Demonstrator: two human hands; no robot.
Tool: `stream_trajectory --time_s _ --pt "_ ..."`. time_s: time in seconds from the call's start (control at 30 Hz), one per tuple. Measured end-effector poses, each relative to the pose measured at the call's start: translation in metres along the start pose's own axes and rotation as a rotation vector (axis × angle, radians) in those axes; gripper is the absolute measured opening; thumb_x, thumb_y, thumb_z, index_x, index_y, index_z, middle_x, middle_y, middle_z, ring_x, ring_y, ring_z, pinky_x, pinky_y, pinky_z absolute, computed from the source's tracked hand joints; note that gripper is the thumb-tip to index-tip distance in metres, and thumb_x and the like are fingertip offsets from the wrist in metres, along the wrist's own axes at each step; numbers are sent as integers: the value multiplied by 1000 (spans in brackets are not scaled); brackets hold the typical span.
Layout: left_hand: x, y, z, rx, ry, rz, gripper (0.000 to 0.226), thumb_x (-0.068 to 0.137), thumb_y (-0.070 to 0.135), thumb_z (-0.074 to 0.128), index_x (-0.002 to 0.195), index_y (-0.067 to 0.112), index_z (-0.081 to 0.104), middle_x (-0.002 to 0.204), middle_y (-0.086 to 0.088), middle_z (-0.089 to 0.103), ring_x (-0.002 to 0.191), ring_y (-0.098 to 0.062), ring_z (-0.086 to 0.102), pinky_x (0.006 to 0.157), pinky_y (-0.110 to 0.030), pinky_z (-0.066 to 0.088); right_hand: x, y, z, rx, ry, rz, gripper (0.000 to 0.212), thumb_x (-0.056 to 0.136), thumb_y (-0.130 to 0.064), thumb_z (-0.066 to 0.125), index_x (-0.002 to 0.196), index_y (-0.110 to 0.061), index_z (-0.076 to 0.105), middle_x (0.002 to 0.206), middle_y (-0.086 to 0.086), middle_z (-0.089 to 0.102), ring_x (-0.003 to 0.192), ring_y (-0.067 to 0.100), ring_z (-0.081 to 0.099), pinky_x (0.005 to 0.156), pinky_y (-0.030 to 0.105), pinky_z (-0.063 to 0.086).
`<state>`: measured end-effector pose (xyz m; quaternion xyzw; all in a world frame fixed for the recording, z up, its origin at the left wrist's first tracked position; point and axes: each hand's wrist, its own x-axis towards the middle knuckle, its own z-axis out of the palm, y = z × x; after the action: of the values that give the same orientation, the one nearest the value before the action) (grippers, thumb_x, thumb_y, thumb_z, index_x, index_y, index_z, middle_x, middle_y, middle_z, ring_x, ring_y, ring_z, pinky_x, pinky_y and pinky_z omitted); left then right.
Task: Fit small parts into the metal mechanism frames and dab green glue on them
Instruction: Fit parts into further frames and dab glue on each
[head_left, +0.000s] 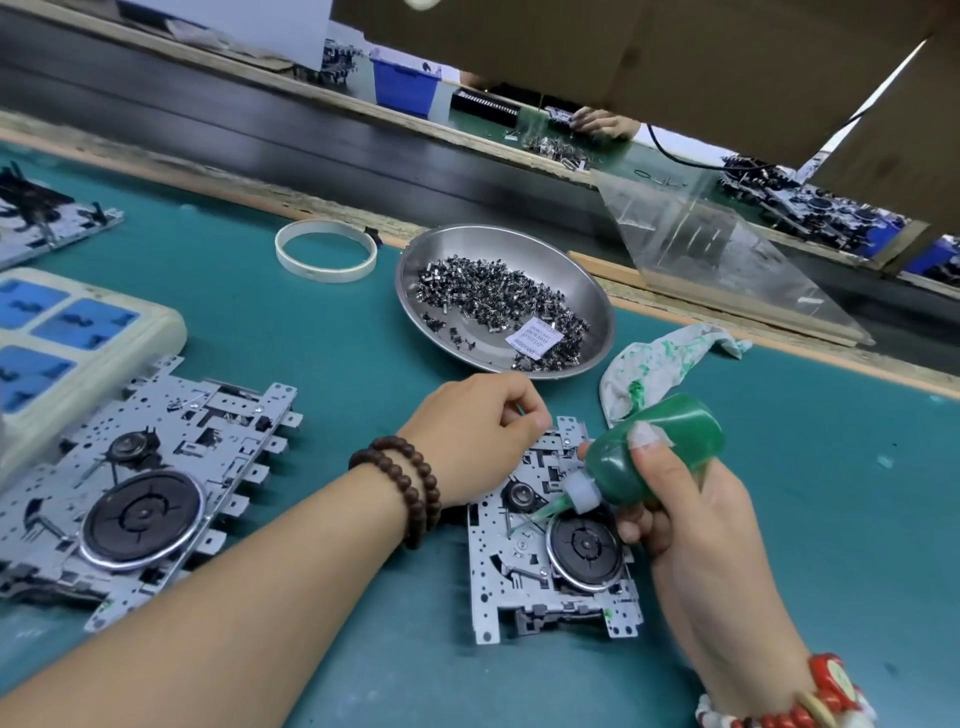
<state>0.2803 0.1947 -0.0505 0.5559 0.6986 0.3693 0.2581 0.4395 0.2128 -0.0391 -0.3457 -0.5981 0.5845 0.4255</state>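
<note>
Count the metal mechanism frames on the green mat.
3. One under the hands, where the glue bottle points; one at the left beside the power strip; one at the far left edge, cut off. More may lie out of view.

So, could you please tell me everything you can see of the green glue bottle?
The green glue bottle is a soft-looking translucent plastic squeeze bottle full of green liquid, with a white collar and a thin, green-stained nozzle. The right hand grips it, tilted nozzle-down to the left, its tip at the metal mechanism frame, just above the black wheel. A stained cloth lies behind it.
</note>
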Motion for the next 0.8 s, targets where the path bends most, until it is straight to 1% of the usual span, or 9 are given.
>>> stream_trajectory --time_s 0.13,0.2,0.27,0.33,0.43,0.57,0.67,0.7,0.8 --pt "0 0 0 -10 0 -7 23 90 33 52 68 33 51 66 16 53 58 3 46 56 -11 33 1 2 0 -51 15 7 33 67 -44 59 79 -12 60 67 6 68 50 7 49 41 14 39" --pt "0 0 1 -9 0 -6 23 90 33 52 67 33 51 66 16 53 59 3 46 56 -11 33 1 3 -1 -74 23 -2 33 67 -45 60 79 -14 60 69 6 67 52 11 49 42 15 40" --pt "0 0 1 -7 2 -6 23 90 33 52 67 33 51 66 16 54 60 4 46 56 -12 33 1 4 -2 -82 26 -19 30 70 -42 61 81 -13 60 69 5 67 54 14 51 43 16 41" --pt "0 0 1 -7 6 -7 23 90 33 52 67 34 51 67 17 54 60 4 46 57 -12 33 0 3 -2 -79 18 -33 30 73 -38 61 84 -11 58 68 3 68 55 11 57 43 15 42" --pt "0 1 1 -11 3 -3 23 90 33 51 68 34 51 68 16 54 61 4 46 58 -12 34 0 2 -1 -92 20 -51 29 80 -34 69 88 -9 57 68 3 69 56 7 61 44 15 44" --pt "0 0 1 -10 2 -2 22 91 33 51 68 34 51 68 17 54 59 4 45 56 -12 33 0 3 -2 -80 31 -62 24 79 -31 68 88 -11 58 69 6 70 58 10 64 45 16 45" --pt "0 0 1 -11 6 -2 22 91 33 51 68 34 51 67 16 54 59 4 46 57 -13 34 -1 2 -3 -31 22 -59 19 78 -30 62 85 -13 59 71 7 70 58 12 65 45 16 46" --pt "0 0 1 -12 6 -2 22 90 33 52 68 34 51 67 16 54 59 4 46 57 -14 34 -1 2 -3 -25 19 -60 16 79 -29 63 84 -14 60 70 6 70 58 11 65 45 15 45" --pt "0 -1 1 -12 10 -5 22 90 33 52 68 34 51 67 16 54 58 4 45 56 -13 34 -1 2 -2 -38 2 -61 22 77 -33 64 84 -13 59 68 6 71 57 9 64 46 14 45"
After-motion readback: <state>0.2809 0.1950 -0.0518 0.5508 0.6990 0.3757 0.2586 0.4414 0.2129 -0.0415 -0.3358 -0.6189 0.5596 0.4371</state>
